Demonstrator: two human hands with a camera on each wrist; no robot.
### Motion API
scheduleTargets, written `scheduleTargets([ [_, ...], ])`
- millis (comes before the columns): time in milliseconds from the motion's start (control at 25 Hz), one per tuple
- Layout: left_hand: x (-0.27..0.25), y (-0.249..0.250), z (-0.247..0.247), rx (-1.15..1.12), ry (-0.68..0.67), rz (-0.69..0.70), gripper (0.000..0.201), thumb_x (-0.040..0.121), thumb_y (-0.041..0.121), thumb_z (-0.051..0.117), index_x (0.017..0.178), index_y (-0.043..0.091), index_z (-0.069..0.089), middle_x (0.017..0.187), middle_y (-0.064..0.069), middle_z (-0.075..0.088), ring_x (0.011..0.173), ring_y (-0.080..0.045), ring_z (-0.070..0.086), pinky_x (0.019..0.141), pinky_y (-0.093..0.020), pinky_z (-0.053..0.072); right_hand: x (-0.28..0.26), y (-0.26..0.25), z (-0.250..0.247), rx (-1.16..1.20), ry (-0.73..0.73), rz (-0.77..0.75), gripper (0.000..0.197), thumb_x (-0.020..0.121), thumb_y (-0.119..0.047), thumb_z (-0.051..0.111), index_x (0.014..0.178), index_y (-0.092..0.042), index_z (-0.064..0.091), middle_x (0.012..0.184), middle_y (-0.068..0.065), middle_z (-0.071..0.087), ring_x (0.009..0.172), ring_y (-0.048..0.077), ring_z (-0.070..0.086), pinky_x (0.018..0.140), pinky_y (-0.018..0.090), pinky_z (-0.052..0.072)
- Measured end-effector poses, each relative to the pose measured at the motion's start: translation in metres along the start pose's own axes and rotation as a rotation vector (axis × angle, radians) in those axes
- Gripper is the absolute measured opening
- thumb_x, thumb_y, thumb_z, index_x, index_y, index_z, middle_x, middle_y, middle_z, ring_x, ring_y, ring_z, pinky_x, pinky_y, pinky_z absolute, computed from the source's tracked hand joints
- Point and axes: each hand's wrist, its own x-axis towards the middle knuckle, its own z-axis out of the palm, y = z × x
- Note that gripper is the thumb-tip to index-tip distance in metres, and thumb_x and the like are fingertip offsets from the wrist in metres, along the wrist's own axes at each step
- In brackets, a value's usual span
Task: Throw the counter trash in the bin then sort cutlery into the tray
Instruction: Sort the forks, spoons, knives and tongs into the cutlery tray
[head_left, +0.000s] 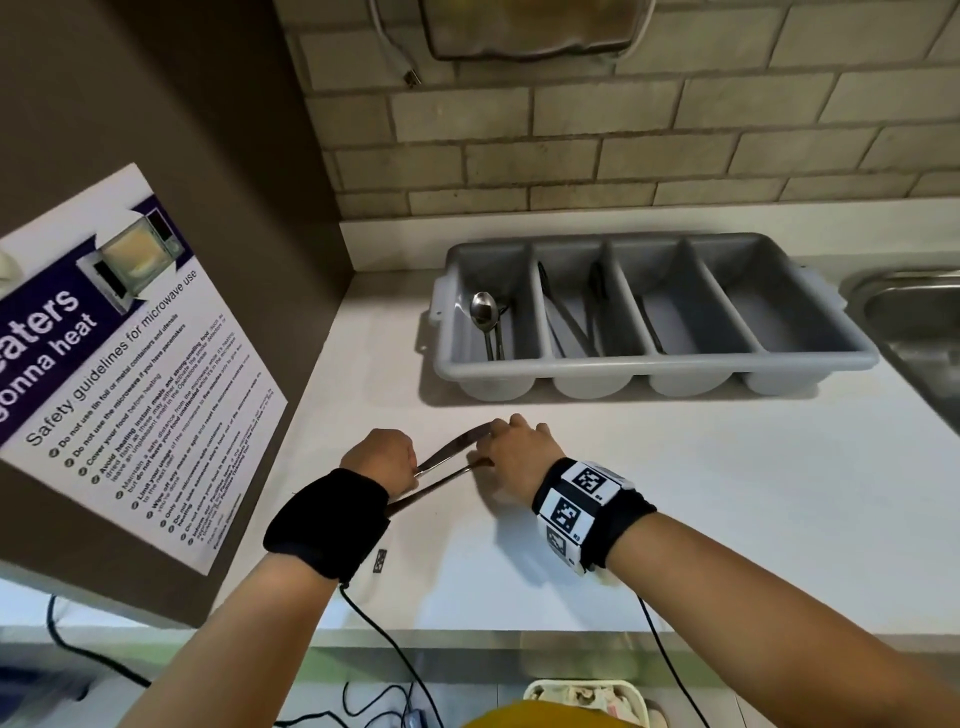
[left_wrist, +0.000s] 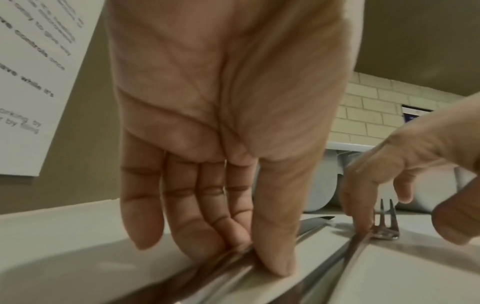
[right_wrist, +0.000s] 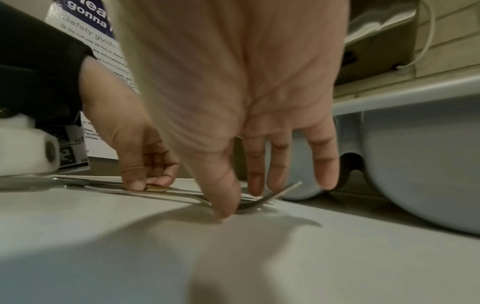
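Note:
A metal knife (head_left: 457, 443) and a metal fork (head_left: 441, 480) lie side by side on the white counter (head_left: 675, 493), in front of the grey four-compartment cutlery tray (head_left: 654, 364). My left hand (head_left: 410, 470) pinches the knife's handle (left_wrist: 233, 259) between thumb and fingers against the counter. My right hand (head_left: 493, 441) pinches the fork (right_wrist: 262, 200) near its tines with thumb and forefinger; the fork's head (left_wrist: 384, 232) lifts slightly. A spoon (head_left: 484, 312) lies in the tray's leftmost compartment, and dark utensils in the two middle ones.
A brown side panel with a microwave safety poster (head_left: 119, 364) stands to the left. A steel sink (head_left: 914, 322) is at the right edge, a tiled wall behind. Below the counter's front edge is a white bin (head_left: 582, 696) with trash, and cables hang from my wrists.

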Motion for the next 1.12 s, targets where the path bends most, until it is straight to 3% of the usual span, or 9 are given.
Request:
scheduleTargets([
  [160, 0.0, 0.004, -0.001, 0.081, -0.044, 0.008, 0.024, 0.077, 0.017, 0.064, 0.1, 0.013, 0.068, 0.114, -0.004, 0.066, 0.107, -0.023, 0.063, 0.092, -0.032, 0.052, 0.001, 0.007, 0.0, -0.046, -0.011, 0.126, 0.039, 0.092, -0.006, 0.035, 0.126, -0.015, 0.051, 0.13, 0.007, 0.053, 0.124, 0.03, 0.038, 0.099, 0.04, 0.036],
  [320, -0.003, 0.011, -0.003, 0.147, -0.065, 0.028, 0.027, 0.08, 0.012, 0.061, 0.106, 0.009, 0.066, 0.117, -0.01, 0.064, 0.106, -0.028, 0.063, 0.089, -0.034, 0.052, 0.0, 0.016, 0.001, 0.054, -0.079, 0.247, 0.038, 0.094, -0.009, 0.035, 0.13, -0.014, 0.047, 0.134, 0.01, 0.049, 0.124, 0.034, 0.045, 0.101, 0.042, 0.038],
  [440, -0.008, 0.014, -0.004, 0.204, -0.082, 0.043, 0.027, 0.083, 0.01, 0.054, 0.11, 0.007, 0.061, 0.12, -0.012, 0.06, 0.106, -0.03, 0.063, 0.087, -0.033, 0.051, -0.004, 0.026, 0.005, 0.112, -0.148, 0.228, 0.035, 0.094, -0.014, 0.036, 0.124, -0.022, 0.053, 0.129, 0.01, 0.049, 0.119, 0.035, 0.049, 0.101, 0.043, 0.04],
  [600, -0.015, 0.017, -0.006, 0.258, -0.104, 0.057, 0.03, 0.088, 0.01, 0.045, 0.116, 0.006, 0.055, 0.125, -0.013, 0.054, 0.111, -0.03, 0.06, 0.088, -0.033, 0.048, -0.009, 0.045, 0.011, 0.24, -0.135, 0.195, 0.044, 0.094, -0.012, 0.03, 0.122, -0.032, 0.056, 0.127, 0.011, 0.049, 0.118, 0.036, 0.049, 0.103, 0.041, 0.043],
  [720, -0.021, 0.021, -0.011, 0.266, -0.08, 0.097, 0.029, 0.091, 0.01, 0.042, 0.118, 0.005, 0.05, 0.126, -0.014, 0.052, 0.113, -0.03, 0.056, 0.09, -0.034, 0.047, -0.016, 0.06, 0.013, 0.242, -0.112, 0.196, 0.042, 0.096, -0.01, 0.029, 0.125, -0.026, 0.056, 0.12, 0.014, 0.049, 0.119, 0.037, 0.044, 0.1, 0.04, 0.043],
  [880, -0.017, 0.024, -0.02, 0.152, -0.07, 0.188, 0.024, 0.088, 0.004, 0.041, 0.11, 0.007, 0.048, 0.115, -0.017, 0.058, 0.102, -0.034, 0.059, 0.081, -0.038, 0.047, -0.034, 0.08, 0.009, 0.334, 0.068, 0.169, 0.026, 0.095, -0.024, 0.045, 0.105, -0.008, 0.063, 0.095, 0.012, 0.045, 0.104, 0.032, 0.054, 0.08, 0.033, 0.041],
  [960, -0.012, 0.027, -0.022, 0.017, -0.046, 0.229, 0.02, 0.085, 0.0, 0.04, 0.099, 0.011, 0.049, 0.109, -0.018, 0.062, 0.094, -0.034, 0.06, 0.081, -0.04, 0.048, -0.044, 0.093, 0.005, 0.417, 0.217, 0.118, 0.02, 0.09, -0.008, 0.047, 0.099, -0.004, 0.065, 0.093, 0.013, 0.049, 0.096, 0.032, 0.058, 0.074, 0.026, 0.036],
  [1040, -0.01, 0.032, -0.025, -0.143, -0.029, 0.257, 0.022, 0.084, -0.003, 0.04, 0.089, 0.017, 0.047, 0.101, -0.017, 0.062, 0.082, -0.027, 0.056, 0.078, -0.035, 0.047, -0.053, 0.104, 0.0, 0.521, 0.429, 0.107, 0.027, 0.086, 0.008, 0.043, 0.097, -0.003, 0.065, 0.096, 0.013, 0.054, 0.09, 0.029, 0.057, 0.076, 0.023, 0.035],
  [1120, -0.011, 0.041, -0.029, -0.259, -0.016, 0.287, 0.024, 0.085, -0.004, 0.039, 0.092, 0.015, 0.052, 0.098, -0.017, 0.061, 0.081, -0.024, 0.052, 0.077, -0.032, 0.046, -0.062, 0.113, -0.009, 0.65, 0.64, 0.161, 0.028, 0.088, 0.009, 0.042, 0.104, -0.002, 0.062, 0.098, 0.013, 0.057, 0.085, 0.022, 0.053, 0.077, 0.018, 0.034],
])
